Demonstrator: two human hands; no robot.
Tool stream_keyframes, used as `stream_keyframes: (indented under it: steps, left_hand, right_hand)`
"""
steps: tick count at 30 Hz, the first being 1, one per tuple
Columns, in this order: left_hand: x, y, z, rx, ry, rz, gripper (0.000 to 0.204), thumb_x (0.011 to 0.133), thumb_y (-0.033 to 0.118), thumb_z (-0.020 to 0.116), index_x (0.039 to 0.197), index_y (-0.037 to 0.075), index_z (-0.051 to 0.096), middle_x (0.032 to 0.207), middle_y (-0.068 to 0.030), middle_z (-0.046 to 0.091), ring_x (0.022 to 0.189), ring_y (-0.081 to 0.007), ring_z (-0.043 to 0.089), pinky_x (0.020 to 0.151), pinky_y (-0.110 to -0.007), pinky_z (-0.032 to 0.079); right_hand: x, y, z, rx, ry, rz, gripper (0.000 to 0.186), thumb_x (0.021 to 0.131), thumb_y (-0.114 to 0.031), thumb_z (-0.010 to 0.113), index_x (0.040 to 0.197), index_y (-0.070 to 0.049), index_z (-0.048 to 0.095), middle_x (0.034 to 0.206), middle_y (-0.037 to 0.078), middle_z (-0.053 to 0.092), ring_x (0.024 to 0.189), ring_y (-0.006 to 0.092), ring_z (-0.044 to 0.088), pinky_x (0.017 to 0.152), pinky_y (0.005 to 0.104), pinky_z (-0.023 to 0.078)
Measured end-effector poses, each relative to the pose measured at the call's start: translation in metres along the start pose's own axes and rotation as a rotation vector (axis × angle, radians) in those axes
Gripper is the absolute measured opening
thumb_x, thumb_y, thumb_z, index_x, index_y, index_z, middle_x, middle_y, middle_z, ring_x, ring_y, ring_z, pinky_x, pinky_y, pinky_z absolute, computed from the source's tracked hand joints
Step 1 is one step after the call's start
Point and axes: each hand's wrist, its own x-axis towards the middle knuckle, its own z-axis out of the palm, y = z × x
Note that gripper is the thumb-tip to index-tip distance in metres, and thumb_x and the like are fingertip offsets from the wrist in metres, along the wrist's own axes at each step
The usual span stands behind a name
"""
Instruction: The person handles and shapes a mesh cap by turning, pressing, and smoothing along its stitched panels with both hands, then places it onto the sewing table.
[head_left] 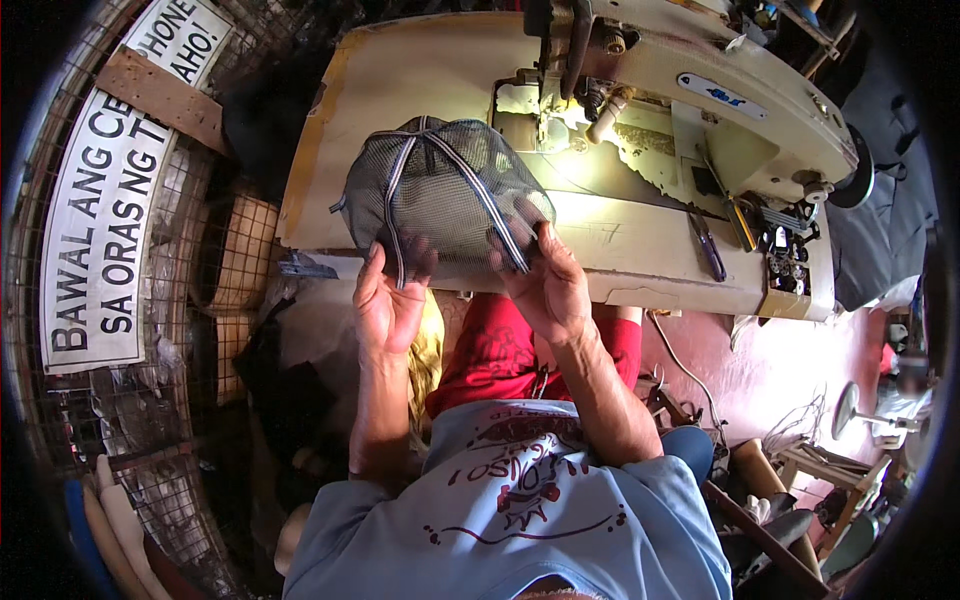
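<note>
A dark see-through mesh piece [440,215], rounded like a dome or pouch, is held up between my hands in front of the sewing machine table. Striped black-and-white tape runs along its seams and meets near the top. At its lower left edge, my left hand [388,310] grips it, thumb outside and fingers behind the mesh. My right hand [553,292] pinches the lower right edge beside a striped tape, its fingers showing dimly through the mesh. The sewing machine [690,90] stands just beyond, its lamp lighting the needle area.
On the pale table [330,190], right of the mesh, lie a dark-handled tool [708,246], a yellow-handled tool [741,225] and a tray of small metal parts [788,265]. A wire grille [190,270] with a sign stands at left. A cord [690,370] hangs below the table.
</note>
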Motion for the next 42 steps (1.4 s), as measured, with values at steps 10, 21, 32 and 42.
stream_keyframes:
  steps: [10, 21, 32, 42]
  left_hand:
    - [-0.001, -0.003, 0.003, -0.012, -0.065, -0.023, 0.025, 0.096, 0.017, 0.049, 0.115, 0.007, 0.06, 0.12, -0.012, 0.061, 0.111, -0.0266, 0.058, 0.1, -0.046, 0.041]
    - [-0.001, 0.0, 0.0, 0.025, -0.011, 0.017, 0.021, 0.093, 0.016, 0.053, 0.109, 0.007, 0.062, 0.115, -0.0132, 0.063, 0.109, -0.0303, 0.058, 0.099, -0.049, 0.042]
    - [-0.005, -0.009, -0.004, 0.031, -0.068, -0.054, 0.019, 0.094, 0.016, 0.051, 0.107, 0.01, 0.064, 0.115, -0.0126, 0.064, 0.11, -0.028, 0.058, 0.1, -0.048, 0.041]
    - [-0.018, 0.014, 0.013, 0.32, 0.138, -0.141, 0.015, 0.092, 0.018, 0.056, 0.103, 0.009, 0.062, 0.102, -0.0079, 0.066, 0.097, -0.0228, 0.063, 0.086, -0.044, 0.05]
  right_hand:
    - [-0.001, -0.001, -0.009, 0.027, -0.037, 0.018, 0.04, 0.095, -0.028, 0.052, 0.13, -0.009, 0.048, 0.121, 0.01, 0.059, 0.11, 0.0271, 0.057, 0.092, 0.0399, 0.048]
    - [0.002, -0.002, -0.01, 0.079, -0.074, 0.001, 0.046, 0.094, -0.033, 0.052, 0.133, -0.008, 0.044, 0.127, 0.01, 0.055, 0.112, 0.0256, 0.055, 0.096, 0.0393, 0.046]
    - [-0.004, 0.001, -0.019, -0.022, -0.099, 0.024, 0.092, 0.072, -0.063, 0.065, 0.142, -0.012, 0.035, 0.139, 0.01, 0.044, 0.123, 0.0296, 0.046, 0.1, 0.0387, 0.041]
    - [-0.005, 0.0, -0.008, -0.257, -0.337, 0.089, 0.061, 0.086, -0.03, 0.064, 0.136, -0.003, 0.041, 0.13, 0.017, 0.051, 0.121, 0.0321, 0.048, 0.1, 0.0457, 0.038]
